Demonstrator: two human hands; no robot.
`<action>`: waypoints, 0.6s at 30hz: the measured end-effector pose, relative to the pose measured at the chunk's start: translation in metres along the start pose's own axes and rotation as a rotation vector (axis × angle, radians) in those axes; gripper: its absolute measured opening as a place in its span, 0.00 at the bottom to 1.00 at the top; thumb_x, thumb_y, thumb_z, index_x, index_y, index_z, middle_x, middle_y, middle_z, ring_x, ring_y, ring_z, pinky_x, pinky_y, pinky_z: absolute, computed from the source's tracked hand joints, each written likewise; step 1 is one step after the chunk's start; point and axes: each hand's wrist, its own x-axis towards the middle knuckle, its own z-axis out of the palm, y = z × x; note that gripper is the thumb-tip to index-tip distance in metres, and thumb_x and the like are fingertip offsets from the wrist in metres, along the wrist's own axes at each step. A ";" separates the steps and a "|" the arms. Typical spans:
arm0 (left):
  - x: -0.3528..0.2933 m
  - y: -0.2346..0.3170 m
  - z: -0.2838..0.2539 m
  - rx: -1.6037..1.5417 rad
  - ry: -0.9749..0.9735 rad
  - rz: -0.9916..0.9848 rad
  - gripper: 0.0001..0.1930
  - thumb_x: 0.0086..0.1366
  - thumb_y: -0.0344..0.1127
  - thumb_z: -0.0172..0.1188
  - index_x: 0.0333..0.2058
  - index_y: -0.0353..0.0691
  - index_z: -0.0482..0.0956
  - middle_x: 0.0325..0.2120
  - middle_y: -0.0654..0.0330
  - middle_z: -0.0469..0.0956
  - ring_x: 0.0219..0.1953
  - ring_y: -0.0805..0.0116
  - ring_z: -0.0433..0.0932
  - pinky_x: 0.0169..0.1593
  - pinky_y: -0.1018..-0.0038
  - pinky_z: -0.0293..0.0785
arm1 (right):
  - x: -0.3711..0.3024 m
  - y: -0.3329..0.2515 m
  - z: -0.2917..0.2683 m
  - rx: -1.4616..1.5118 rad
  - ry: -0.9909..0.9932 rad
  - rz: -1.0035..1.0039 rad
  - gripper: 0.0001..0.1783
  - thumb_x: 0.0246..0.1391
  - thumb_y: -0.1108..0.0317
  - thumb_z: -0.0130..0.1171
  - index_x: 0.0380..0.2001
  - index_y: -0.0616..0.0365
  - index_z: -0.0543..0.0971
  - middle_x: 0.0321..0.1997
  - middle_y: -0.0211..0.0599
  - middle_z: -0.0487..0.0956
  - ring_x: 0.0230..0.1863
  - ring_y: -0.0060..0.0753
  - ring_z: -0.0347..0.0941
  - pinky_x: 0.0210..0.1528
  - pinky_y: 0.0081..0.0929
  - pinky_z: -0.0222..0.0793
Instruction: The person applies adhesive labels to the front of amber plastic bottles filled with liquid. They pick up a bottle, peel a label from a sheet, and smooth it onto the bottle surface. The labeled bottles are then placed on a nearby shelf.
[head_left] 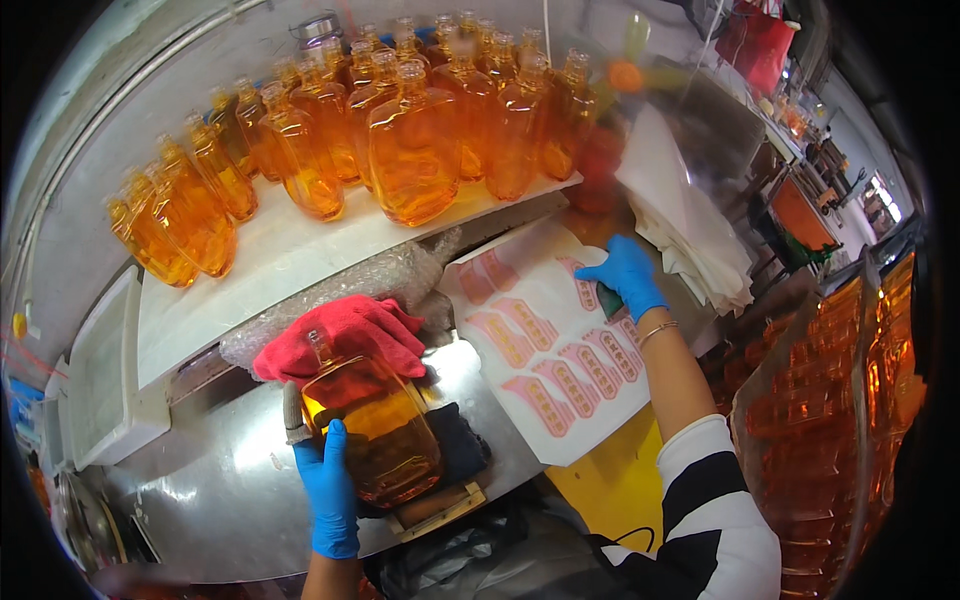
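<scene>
A flat amber glass bottle (375, 435) leans on a small wooden support (440, 512) before me, with a red cloth (350, 335) behind its neck. My left hand (328, 490), in a blue glove, holds the bottle's left side, thumb on the front. A grey sleeve-like cover (293, 412) sits at its fingertips. Over a white sheet (560, 445) of pink-and-gold labels (525, 330) is my right hand (632, 275), also blue-gloved, fingers bent down at the sheet's upper right labels. Something dark green (608, 300) shows under those fingers; what they grip is partly hidden.
Many filled amber bottles (410, 150) crowd a white shelf (270, 240) at the back. Bubble wrap (370, 275) lies along its front edge. White paper (680, 215) is stacked right of the labels. A dark cloth (462, 440) lies beside the bottle; wrapped bottles (830, 420) stand far right.
</scene>
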 end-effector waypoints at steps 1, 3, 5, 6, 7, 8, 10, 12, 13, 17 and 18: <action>-0.001 0.000 0.001 -0.023 0.009 -0.021 0.28 0.61 0.28 0.48 0.61 0.43 0.53 0.57 0.59 0.59 0.51 0.69 0.66 0.51 0.73 0.68 | 0.006 0.003 0.000 -0.001 -0.015 -0.002 0.35 0.32 0.43 0.67 0.37 0.60 0.75 0.39 0.48 0.76 0.39 0.46 0.73 0.41 0.38 0.69; -0.004 -0.004 0.000 -0.066 0.029 -0.039 0.28 0.62 0.29 0.48 0.60 0.43 0.53 0.56 0.58 0.60 0.49 0.70 0.68 0.48 0.75 0.70 | 0.016 0.008 0.006 0.001 -0.063 -0.016 0.33 0.31 0.43 0.67 0.34 0.62 0.76 0.37 0.48 0.77 0.37 0.46 0.74 0.39 0.37 0.69; -0.005 -0.004 0.001 -0.104 0.047 -0.042 0.28 0.62 0.29 0.48 0.60 0.43 0.53 0.55 0.58 0.61 0.47 0.70 0.70 0.46 0.75 0.72 | 0.034 0.009 0.003 0.033 -0.221 0.033 0.30 0.32 0.45 0.67 0.29 0.62 0.77 0.33 0.50 0.77 0.35 0.46 0.75 0.38 0.38 0.69; -0.005 -0.003 0.002 -0.121 0.056 -0.037 0.28 0.62 0.29 0.48 0.60 0.43 0.53 0.55 0.58 0.61 0.47 0.70 0.70 0.45 0.75 0.72 | 0.039 0.011 0.001 0.048 -0.297 0.060 0.28 0.33 0.46 0.67 0.27 0.63 0.78 0.32 0.50 0.78 0.33 0.46 0.75 0.37 0.38 0.69; -0.005 -0.001 0.004 -0.138 0.064 -0.031 0.28 0.62 0.29 0.48 0.60 0.43 0.53 0.55 0.58 0.62 0.46 0.70 0.70 0.45 0.76 0.72 | 0.042 0.017 0.006 0.110 -0.200 0.062 0.26 0.34 0.47 0.67 0.25 0.62 0.78 0.30 0.50 0.78 0.32 0.46 0.75 0.35 0.38 0.69; -0.004 0.002 0.008 -0.150 0.054 -0.043 0.28 0.62 0.29 0.48 0.60 0.43 0.53 0.54 0.57 0.62 0.46 0.70 0.70 0.45 0.75 0.72 | 0.046 0.027 0.015 0.173 -0.098 0.068 0.25 0.35 0.48 0.67 0.23 0.62 0.78 0.28 0.49 0.78 0.31 0.45 0.75 0.34 0.38 0.69; -0.005 0.009 0.010 -0.164 0.057 -0.066 0.28 0.62 0.29 0.48 0.60 0.43 0.53 0.53 0.56 0.63 0.46 0.69 0.70 0.46 0.74 0.72 | 0.042 0.030 0.025 0.259 0.128 0.092 0.19 0.38 0.53 0.64 0.23 0.60 0.79 0.27 0.45 0.78 0.30 0.42 0.76 0.31 0.37 0.69; -0.007 0.010 0.004 -0.154 0.033 -0.159 0.28 0.62 0.29 0.48 0.60 0.43 0.52 0.53 0.55 0.63 0.49 0.68 0.69 0.49 0.73 0.70 | 0.018 0.000 0.007 0.285 0.152 0.068 0.16 0.40 0.56 0.63 0.24 0.59 0.79 0.28 0.44 0.78 0.31 0.40 0.76 0.31 0.34 0.69; -0.008 0.008 0.000 -0.158 0.014 -0.204 0.28 0.62 0.29 0.48 0.60 0.42 0.52 0.52 0.55 0.63 0.50 0.67 0.68 0.50 0.72 0.70 | 0.006 -0.011 -0.001 0.294 0.171 0.061 0.15 0.41 0.57 0.62 0.24 0.58 0.79 0.29 0.43 0.79 0.31 0.39 0.76 0.31 0.33 0.69; -0.016 0.010 -0.012 -0.069 -0.119 -0.132 0.33 0.59 0.24 0.50 0.61 0.37 0.45 0.56 0.51 0.57 0.55 0.61 0.63 0.56 0.68 0.63 | -0.069 -0.061 -0.006 0.554 0.288 -0.485 0.08 0.46 0.67 0.60 0.31 0.58 0.80 0.30 0.39 0.79 0.32 0.32 0.77 0.32 0.24 0.69; -0.020 0.009 -0.013 -0.061 -0.096 -0.103 0.34 0.59 0.23 0.50 0.61 0.38 0.45 0.56 0.51 0.56 0.55 0.61 0.63 0.55 0.68 0.63 | -0.101 -0.089 -0.018 0.807 0.030 -0.487 0.09 0.46 0.68 0.60 0.32 0.59 0.80 0.30 0.37 0.79 0.33 0.28 0.76 0.33 0.22 0.69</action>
